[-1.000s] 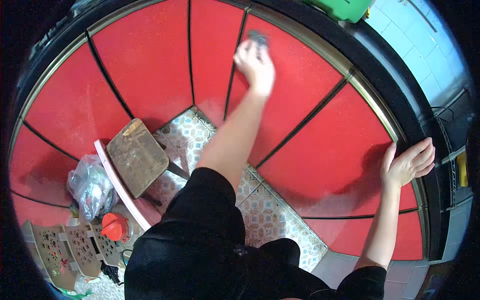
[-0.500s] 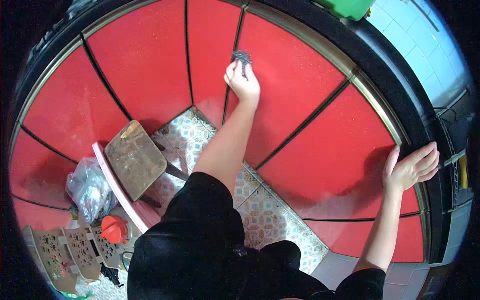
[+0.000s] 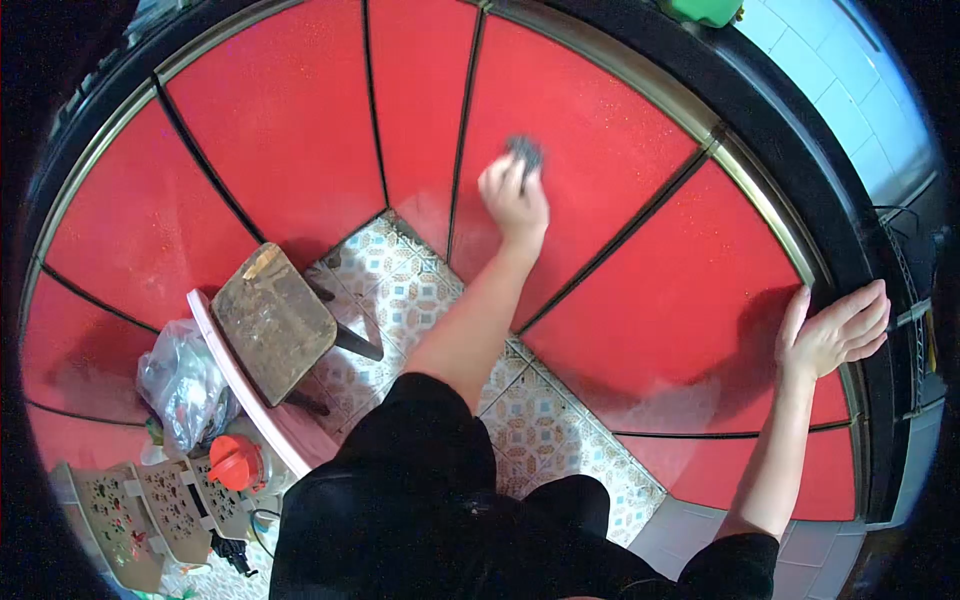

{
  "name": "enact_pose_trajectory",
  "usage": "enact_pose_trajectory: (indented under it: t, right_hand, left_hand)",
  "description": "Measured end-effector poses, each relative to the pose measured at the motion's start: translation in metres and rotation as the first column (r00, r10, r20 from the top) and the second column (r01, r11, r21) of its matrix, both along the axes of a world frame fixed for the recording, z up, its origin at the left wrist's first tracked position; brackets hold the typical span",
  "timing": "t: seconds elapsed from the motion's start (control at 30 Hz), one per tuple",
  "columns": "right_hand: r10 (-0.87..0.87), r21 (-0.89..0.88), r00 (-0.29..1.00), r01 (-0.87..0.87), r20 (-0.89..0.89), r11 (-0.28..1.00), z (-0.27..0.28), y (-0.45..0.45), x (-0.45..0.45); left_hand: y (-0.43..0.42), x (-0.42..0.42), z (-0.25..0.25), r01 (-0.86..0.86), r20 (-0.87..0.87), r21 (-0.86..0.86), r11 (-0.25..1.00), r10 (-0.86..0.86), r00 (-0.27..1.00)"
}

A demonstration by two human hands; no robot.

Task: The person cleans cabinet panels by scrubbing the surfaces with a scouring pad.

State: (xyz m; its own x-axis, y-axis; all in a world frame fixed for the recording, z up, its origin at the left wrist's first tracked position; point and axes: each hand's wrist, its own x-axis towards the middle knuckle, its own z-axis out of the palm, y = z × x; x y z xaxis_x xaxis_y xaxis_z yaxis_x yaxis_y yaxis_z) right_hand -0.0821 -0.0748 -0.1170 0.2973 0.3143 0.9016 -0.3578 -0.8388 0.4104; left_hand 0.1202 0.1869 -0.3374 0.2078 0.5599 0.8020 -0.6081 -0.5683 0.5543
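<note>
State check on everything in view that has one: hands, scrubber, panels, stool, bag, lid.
left hand: closed on scrubber
scrubber: gripped, over a red panel, blurred; contact unclear
right hand: open, fingers spread at the black edge
red panel: fine specks on surface
stool: upright, top worn and stained
plastic bag: crumpled, things inside; contents unclear
red lid: on its clear container

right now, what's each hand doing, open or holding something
Left hand: closed on a dark grey, fuzzy scouring pad, blurred.
Right hand: open, on the curved black rim, nothing seen held.
</note>
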Motion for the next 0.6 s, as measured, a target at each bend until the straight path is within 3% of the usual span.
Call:
enact_pose_trajectory:
  t: [0.03, 0.07, 0.27, 0.33, 0.37, 0.4, 0.53, 0.6]
  right_hand:
    - [-0.003, -0.002, 1.0, 0.003, 0.004, 1.0, 0.001, 0.0, -0.001]
    - [-0.002, -0.001, 1.0, 0.002, 0.008, 1.0, 0.001, 0.0, -0.002]
    - [0.023, -0.016, 1.0, -0.023, 0.005, 1.0, 0.0, -0.001, 0.001]
    - [0.026, -0.013, 1.0, -0.026, 0.006, 1.0, -0.001, 0.0, 0.001]
    - [0.027, -0.014, 1.0, -0.026, 0.008, 1.0, -0.001, 0.001, 0.001]
    - [0.024, -0.011, 1.0, -0.023, 0.015, 1.0, 0.0, 0.001, 0.001]
    - [0.033, -0.022, 0.999, -0.032, 0.027, 0.999, 0.0, 0.002, 0.002]
    - [0.035, -0.027, 0.999, -0.035, 0.014, 0.999, -0.001, 0.002, 0.003]
  left_hand:
    - [-0.002, -0.004, -0.021, -0.014, -0.153, -0.02, 1.0, 0.011, 0.988]
    - [-0.002, -0.002, -0.012, -0.015, -0.15, -0.021, 1.0, 0.011, 0.989]
    - [-0.006, -0.002, 0.081, 0.086, 0.114, 0.046, 0.995, -0.091, 0.989]
    - [-0.008, -0.004, 0.066, 0.109, 0.169, 0.053, 0.993, -0.116, 0.979]
    - [-0.011, -0.005, 0.028, 0.039, 0.11, 0.045, 0.998, -0.044, 0.993]
    - [-0.01, -0.013, 0.023, -0.027, 0.053, 0.043, 0.999, 0.024, 0.998]
    - [-0.028, -0.015, 0.054, 0.023, 0.109, 0.112, 0.993, -0.035, 0.993]
    - [-0.036, -0.015, 0.105, 0.114, 0.303, 0.139, 0.984, -0.151, 0.941]
